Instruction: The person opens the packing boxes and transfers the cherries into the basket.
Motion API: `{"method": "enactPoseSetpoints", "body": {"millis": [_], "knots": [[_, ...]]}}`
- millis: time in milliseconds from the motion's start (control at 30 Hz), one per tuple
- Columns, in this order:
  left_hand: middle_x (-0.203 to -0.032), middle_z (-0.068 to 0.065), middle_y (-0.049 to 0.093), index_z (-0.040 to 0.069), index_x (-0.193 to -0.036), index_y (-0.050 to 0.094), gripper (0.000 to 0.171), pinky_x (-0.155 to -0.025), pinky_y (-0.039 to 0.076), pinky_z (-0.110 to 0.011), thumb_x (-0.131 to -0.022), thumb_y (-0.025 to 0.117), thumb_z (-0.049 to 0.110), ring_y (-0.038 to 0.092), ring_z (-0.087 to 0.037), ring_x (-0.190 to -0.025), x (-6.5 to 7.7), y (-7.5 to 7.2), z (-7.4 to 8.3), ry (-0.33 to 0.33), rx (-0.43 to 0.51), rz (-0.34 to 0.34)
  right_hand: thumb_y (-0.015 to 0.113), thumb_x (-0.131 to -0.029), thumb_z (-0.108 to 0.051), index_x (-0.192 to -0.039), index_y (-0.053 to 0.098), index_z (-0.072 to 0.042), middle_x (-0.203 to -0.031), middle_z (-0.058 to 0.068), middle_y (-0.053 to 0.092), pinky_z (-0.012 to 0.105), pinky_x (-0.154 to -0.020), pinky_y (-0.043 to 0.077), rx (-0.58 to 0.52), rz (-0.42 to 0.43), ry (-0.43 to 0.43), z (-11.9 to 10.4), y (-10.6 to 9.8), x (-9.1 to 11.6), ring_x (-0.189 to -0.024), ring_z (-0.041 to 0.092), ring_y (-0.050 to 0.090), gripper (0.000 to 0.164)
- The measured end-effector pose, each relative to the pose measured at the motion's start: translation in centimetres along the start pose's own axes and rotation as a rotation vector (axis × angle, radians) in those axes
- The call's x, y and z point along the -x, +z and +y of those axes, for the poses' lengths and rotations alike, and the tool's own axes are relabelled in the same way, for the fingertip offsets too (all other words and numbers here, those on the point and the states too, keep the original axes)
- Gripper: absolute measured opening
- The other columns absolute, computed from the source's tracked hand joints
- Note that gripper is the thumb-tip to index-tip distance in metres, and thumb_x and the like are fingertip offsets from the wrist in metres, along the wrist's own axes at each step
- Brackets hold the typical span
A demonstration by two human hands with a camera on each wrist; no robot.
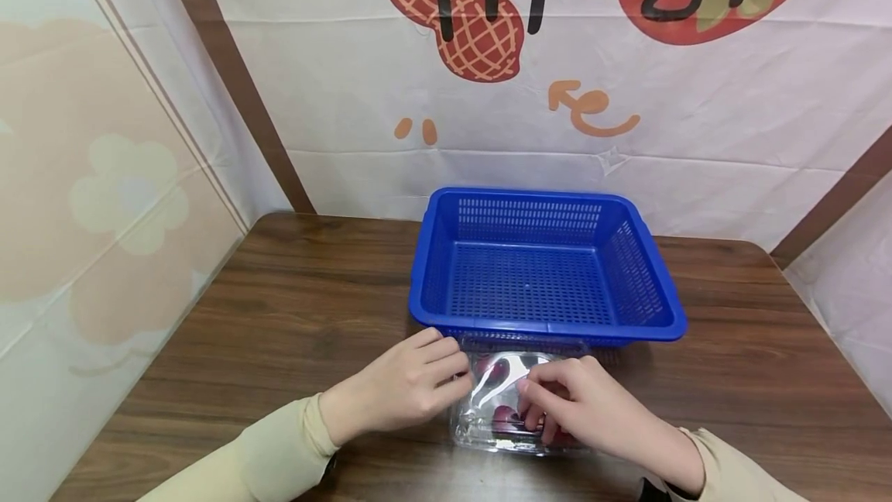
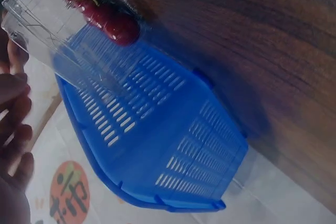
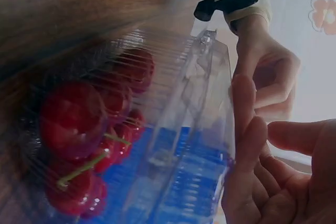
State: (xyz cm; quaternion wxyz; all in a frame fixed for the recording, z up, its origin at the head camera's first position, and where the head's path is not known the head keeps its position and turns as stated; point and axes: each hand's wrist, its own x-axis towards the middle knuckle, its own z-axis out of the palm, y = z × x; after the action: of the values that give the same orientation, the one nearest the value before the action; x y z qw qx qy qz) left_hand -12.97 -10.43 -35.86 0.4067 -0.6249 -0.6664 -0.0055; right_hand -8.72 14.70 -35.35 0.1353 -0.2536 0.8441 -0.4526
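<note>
A clear plastic clamshell box (image 1: 503, 397) of red cherries (image 3: 73, 119) rests on the table, its lid down over them. My left hand (image 1: 407, 384) is at the box's left side, fingers loosely bent with their tips at the lid's edge. From the right, my right hand (image 1: 592, 405) reaches over the lid, its bent fingertips touching the top near the front. The right wrist view shows these fingers (image 3: 244, 129) lying against the lid, thumb apart from it. Some cherries (image 2: 102, 14) also show through the box wall in the left wrist view.
Directly behind the box stands a blue plastic basket (image 1: 550, 328) with slotted walls and nothing in it. The brown wooden table (image 1: 313, 293) extends to both sides. A printed cloth (image 1: 334, 84) hangs behind its far edge.
</note>
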Motion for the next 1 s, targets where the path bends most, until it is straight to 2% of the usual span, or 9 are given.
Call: {"method": "enactPoseSetpoints", "body": {"millis": [100,200,300,400,567,767,1000], "knots": [[-0.074,0.005,0.056,0.015,-0.076,0.061,0.018,-0.063,0.041,-0.024,-0.085,0.047,0.007,0.048,-0.013,-0.07,-0.3,-0.3,0.2,0.05,0.076,0.013,0.048,-0.094,-0.035,-0.077,0.066,-0.016,-0.064,-0.004,0.067,0.032,-0.039,0.054,-0.031,-0.032,0.009,-0.2,0.2,-0.2,-0.048,0.009,0.061,0.031],[-0.07,0.008,0.054,0.017,-0.072,0.06,0.015,-0.068,0.045,-0.025,-0.086,0.054,0.017,0.05,-0.013,-0.072,-0.3,-0.4,0.5,0.083,0.186,0.009,0.049,-0.093,-0.036,-0.08,0.067,-0.014,-0.065,-0.003,0.067,0.032,-0.04,0.054,-0.058,-0.085,0.006,-0.4,0.6,-0.3,-0.049,0.009,0.061,0.031],[-0.07,0.01,0.053,0.02,-0.069,0.057,0.02,-0.072,0.045,-0.026,-0.085,0.061,0.031,0.05,-0.012,-0.076,0.1,0.0,0.9,0.064,0.297,-0.04,0.051,-0.093,-0.034,-0.081,0.067,-0.013,-0.063,-0.003,0.067,0.03,-0.041,0.055,-0.088,-0.133,0.019,-0.5,1.0,-0.6,-0.048,0.011,0.062,0.029],[-0.073,0.01,0.052,0.02,-0.072,0.055,0.023,-0.073,0.043,-0.026,-0.083,0.063,0.039,0.049,-0.012,-0.08,0.4,0.3,1.3,0.025,0.367,-0.111,0.053,-0.093,-0.028,-0.081,0.067,-0.011,-0.06,-0.002,0.066,0.03,-0.04,0.055,-0.101,-0.155,0.03,-0.5,1.1,-0.7,-0.048,0.012,0.062,0.025],[-0.086,0.008,0.05,0.02,-0.075,0.056,0.022,-0.071,0.042,-0.024,-0.08,0.065,0.039,0.046,-0.011,-0.084,0.8,0.6,1.6,-0.022,0.442,-0.186,0.054,-0.091,-0.026,-0.08,0.066,-0.011,-0.058,0.001,0.066,0.033,-0.041,0.056,-0.087,-0.164,0.047,-0.9,0.9,-1.0,-0.047,0.014,0.062,0.022],[-0.09,0.006,0.051,0.018,-0.07,0.054,0.023,-0.075,0.046,-0.022,-0.08,0.067,0.034,0.046,-0.009,-0.085,1.0,0.9,1.7,-0.055,0.493,-0.183,0.055,-0.091,-0.028,-0.08,0.064,-0.012,-0.057,-0.001,0.066,0.03,-0.039,0.054,-0.044,-0.163,0.05,-0.9,0.7,-1.1,-0.047,0.013,0.062,0.021],[-0.09,0.004,0.053,0.015,-0.07,0.056,0.021,-0.076,0.048,-0.022,-0.079,0.069,0.028,0.048,-0.01,-0.085,0.8,1.6,1.4,-0.08,0.526,-0.182,0.054,-0.091,-0.029,-0.08,0.062,-0.009,-0.061,0.0,0.066,0.031,-0.047,0.057,-0.034,-0.171,0.015,-0.6,0.4,-1.3,-0.049,0.012,0.062,0.024]]}}
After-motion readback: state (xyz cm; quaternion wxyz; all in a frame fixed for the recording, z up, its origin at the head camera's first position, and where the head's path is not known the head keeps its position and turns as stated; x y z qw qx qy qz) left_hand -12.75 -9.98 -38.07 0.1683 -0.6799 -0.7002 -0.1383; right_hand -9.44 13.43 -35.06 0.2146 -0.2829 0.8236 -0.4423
